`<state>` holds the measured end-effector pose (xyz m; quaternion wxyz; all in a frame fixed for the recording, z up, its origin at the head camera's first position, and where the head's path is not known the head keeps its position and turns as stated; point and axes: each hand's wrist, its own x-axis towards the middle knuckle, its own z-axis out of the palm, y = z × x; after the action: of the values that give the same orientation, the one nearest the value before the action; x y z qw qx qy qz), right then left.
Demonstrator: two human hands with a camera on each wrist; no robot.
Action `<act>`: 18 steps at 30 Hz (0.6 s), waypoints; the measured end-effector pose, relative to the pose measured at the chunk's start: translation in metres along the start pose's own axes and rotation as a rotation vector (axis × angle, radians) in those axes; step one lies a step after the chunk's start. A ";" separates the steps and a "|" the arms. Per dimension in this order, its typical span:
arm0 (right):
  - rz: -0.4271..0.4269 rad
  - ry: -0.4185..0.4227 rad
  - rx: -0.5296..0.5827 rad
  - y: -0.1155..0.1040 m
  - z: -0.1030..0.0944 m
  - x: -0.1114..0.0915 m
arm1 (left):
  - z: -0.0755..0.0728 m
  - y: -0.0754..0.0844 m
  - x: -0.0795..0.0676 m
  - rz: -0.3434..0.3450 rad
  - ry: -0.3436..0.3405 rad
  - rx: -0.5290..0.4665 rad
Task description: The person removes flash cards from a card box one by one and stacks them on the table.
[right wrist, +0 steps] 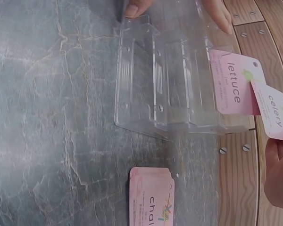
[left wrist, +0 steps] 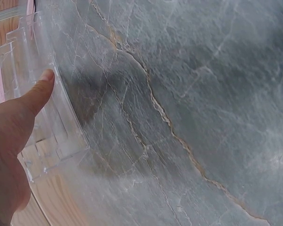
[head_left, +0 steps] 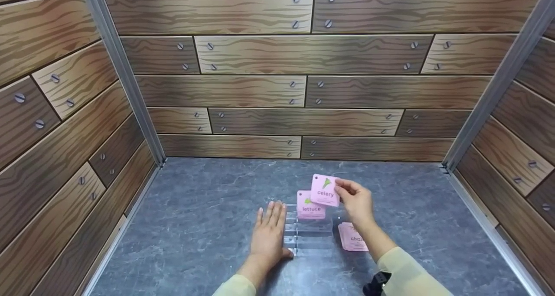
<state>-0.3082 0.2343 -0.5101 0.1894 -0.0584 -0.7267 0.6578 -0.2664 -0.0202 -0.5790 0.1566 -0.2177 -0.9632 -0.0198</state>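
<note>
My right hand [head_left: 356, 200] pinches a pink "celery" flash card [head_left: 324, 191] by its right edge, up above the back of a clear tiered plastic stand [right wrist: 172, 80]. A pink "lettuce" card [head_left: 310, 210] stands upright in the rear tier, and the celery card overlaps its corner in the head view. Along the stand's left side lies my left hand [head_left: 268, 235], fingers straight and pointing away, its thumb [left wrist: 43, 87] at the front end. The front tiers hold no card. To the right of the stand rests a pink card stack [right wrist: 151, 195], its top card partly hidden by my right forearm in the head view.
The stand sits on a grey marbled tabletop [head_left: 208, 200]. Wood-print panels [head_left: 256, 55] wall the back and both sides, with metal corner posts [head_left: 125, 70] between them. A black device [head_left: 377, 284] is at my right sleeve.
</note>
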 end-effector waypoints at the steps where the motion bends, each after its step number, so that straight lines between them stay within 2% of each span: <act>1: 0.009 -0.004 0.015 -0.001 -0.001 0.000 | 0.000 0.000 0.000 -0.001 -0.002 0.003; 7: 0.031 -0.020 0.080 -0.001 -0.007 0.000 | 0.000 -0.001 -0.001 0.000 -0.005 0.010; 18: 0.062 -0.005 0.070 0.000 -0.020 0.000 | -0.002 0.001 -0.001 0.000 -0.018 0.015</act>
<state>-0.3011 0.2526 -0.5091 0.1693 -0.0726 -0.7014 0.6885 -0.2648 -0.0200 -0.5778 0.1496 -0.2169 -0.9646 -0.0108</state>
